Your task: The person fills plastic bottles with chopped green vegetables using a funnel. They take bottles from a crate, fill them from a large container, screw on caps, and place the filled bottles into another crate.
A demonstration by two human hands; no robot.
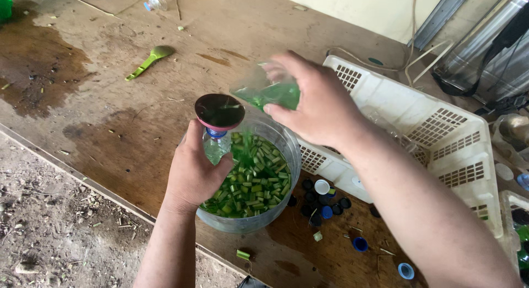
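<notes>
Left hand (193, 175), nearest the lens: closed round small bottle (216, 147) topped by dark funnel (219, 110), held over bowl (286, 142) of chopped green stalks (256, 180). Right hand (317, 103): fingers clamped on clear cup (267, 90) of green liquid, tilted toward funnel. White crate (419, 117) just beside bowl; bottle caps (325, 202) scattered on wet wooden table (121, 128); green spoon (149, 61) well apart.
</notes>
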